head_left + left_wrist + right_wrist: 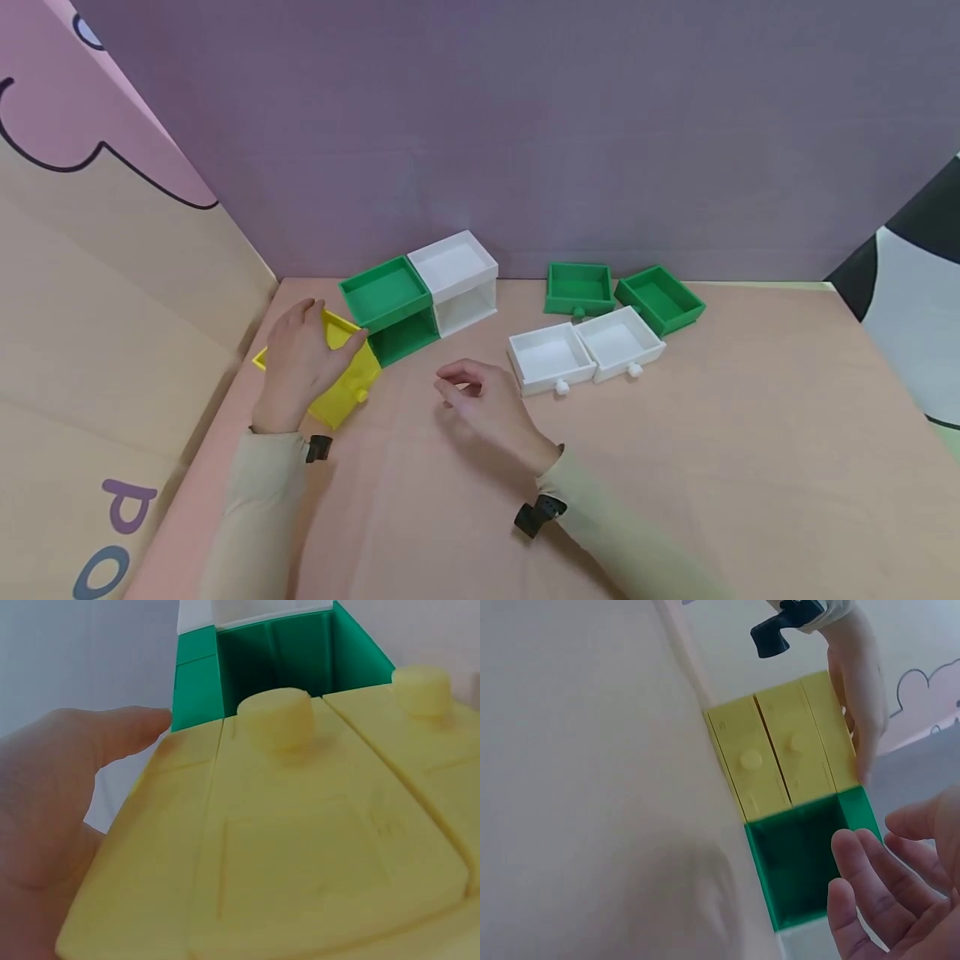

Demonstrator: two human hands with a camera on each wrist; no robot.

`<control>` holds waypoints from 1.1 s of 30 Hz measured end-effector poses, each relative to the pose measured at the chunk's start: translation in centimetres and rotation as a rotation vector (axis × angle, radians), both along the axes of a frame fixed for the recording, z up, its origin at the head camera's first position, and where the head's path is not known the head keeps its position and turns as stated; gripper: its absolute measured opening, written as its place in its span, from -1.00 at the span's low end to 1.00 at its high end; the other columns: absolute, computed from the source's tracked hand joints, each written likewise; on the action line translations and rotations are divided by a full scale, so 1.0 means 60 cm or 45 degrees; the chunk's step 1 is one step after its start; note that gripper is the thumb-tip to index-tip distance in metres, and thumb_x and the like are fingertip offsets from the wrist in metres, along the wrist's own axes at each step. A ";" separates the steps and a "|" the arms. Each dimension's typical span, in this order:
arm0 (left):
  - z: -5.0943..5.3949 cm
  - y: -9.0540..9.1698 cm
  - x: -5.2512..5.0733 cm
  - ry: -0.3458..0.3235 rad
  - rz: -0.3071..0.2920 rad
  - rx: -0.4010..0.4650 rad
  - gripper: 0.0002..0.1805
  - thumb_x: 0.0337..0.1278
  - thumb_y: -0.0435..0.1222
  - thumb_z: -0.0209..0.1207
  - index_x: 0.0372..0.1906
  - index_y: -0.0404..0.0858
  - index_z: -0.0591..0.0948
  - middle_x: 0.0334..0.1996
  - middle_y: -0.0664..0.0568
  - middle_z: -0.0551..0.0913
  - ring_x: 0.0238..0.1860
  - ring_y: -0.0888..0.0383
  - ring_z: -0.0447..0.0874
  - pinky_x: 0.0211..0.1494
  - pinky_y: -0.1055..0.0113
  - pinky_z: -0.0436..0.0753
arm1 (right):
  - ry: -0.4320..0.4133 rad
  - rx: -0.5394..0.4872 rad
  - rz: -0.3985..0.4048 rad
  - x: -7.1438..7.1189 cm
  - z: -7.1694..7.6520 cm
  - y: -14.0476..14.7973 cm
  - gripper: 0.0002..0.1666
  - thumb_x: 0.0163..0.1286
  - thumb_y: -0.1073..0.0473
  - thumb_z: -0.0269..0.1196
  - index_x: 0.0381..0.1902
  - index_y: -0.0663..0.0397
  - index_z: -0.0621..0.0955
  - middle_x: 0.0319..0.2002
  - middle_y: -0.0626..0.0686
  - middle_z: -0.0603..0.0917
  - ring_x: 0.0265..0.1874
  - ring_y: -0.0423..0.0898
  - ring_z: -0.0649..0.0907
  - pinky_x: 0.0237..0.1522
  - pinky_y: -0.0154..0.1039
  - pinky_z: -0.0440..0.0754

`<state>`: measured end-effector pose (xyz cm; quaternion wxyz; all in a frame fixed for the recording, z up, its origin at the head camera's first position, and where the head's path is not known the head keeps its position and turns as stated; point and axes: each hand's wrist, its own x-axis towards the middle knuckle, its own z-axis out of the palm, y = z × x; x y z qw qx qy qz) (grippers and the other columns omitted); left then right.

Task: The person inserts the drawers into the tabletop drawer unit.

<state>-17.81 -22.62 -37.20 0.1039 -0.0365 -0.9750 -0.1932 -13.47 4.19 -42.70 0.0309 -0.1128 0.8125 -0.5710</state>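
Note:
My left hand (pixel 302 358) rests over the top of a yellow two-drawer box (pixel 341 396), with its thumb stretched toward the corner beside the green cabinet. Two round knobs stand on the yellow drawer fronts (pixel 300 847). Directly against the yellow box is a green cabinet shell (pixel 403 335), its front open. A white cabinet shell (pixel 453 262) adjoins the green one on the far side. Out in front of these, my right hand (pixel 491 408) hovers with loosely bent fingers and holds nothing. How the left fingertips meet the yellow box's back is hidden.
To the right lie two loose white drawers (pixel 551 367) side by side, each with a knob. Behind them are two green drawers (pixel 581 283), one turned at an angle. A grey-purple wall (pixel 525 150) bounds the table's back, and a patterned panel (pixel 112 317) the left.

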 end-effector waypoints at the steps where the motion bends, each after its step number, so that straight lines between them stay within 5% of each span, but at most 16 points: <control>1: 0.000 0.002 -0.004 0.003 -0.005 0.004 -0.14 0.39 0.04 0.26 0.40 -0.65 0.44 0.42 -0.53 0.45 0.47 -0.44 0.38 0.56 -0.35 0.31 | 0.001 0.000 -0.010 -0.001 0.001 0.006 -0.76 0.53 0.13 0.35 0.08 -0.02 0.78 -0.09 -0.03 0.84 -0.16 -0.07 0.78 0.01 -0.21 0.72; 12: -0.003 0.012 -0.051 -0.040 -0.073 0.058 -0.09 0.41 0.06 0.25 0.58 -0.48 0.31 0.55 -0.38 0.37 0.56 -0.36 0.31 0.61 -0.33 0.25 | 0.039 0.065 -0.130 -0.028 0.009 0.097 -0.73 0.52 0.19 0.35 0.09 0.15 0.77 -0.02 0.14 0.84 -0.22 0.16 0.84 -0.18 -0.40 0.69; 18: -0.011 0.024 -0.076 -0.084 -0.071 0.042 0.00 0.38 0.15 0.24 0.63 -0.44 0.23 0.59 -0.32 0.33 0.56 -0.31 0.31 0.61 -0.34 0.23 | 0.135 0.275 -0.217 -0.067 0.015 0.157 -0.69 0.54 0.13 0.31 0.10 0.18 0.78 -0.01 0.16 0.86 -0.26 0.07 0.85 -0.14 -0.28 0.70; 24: -0.012 0.035 -0.082 -0.132 -0.020 0.038 0.06 0.35 0.25 0.19 0.64 -0.41 0.21 0.58 -0.34 0.32 0.52 -0.31 0.31 0.60 -0.36 0.18 | 0.007 0.457 -0.314 -0.117 0.036 0.218 -0.58 0.60 0.00 0.23 0.19 0.14 0.74 0.08 0.21 0.82 -0.20 0.11 0.84 -0.23 -0.25 0.62; 33: -0.016 0.036 -0.083 -0.045 0.051 0.098 0.12 0.22 0.34 0.25 0.60 -0.38 0.27 0.49 -0.36 0.36 0.38 -0.33 0.41 0.47 -0.36 0.31 | -0.091 0.741 -0.450 -0.178 0.035 0.272 -0.53 0.60 -0.06 0.18 0.16 0.14 0.76 0.09 0.24 0.81 0.02 0.27 0.76 -0.08 0.10 0.71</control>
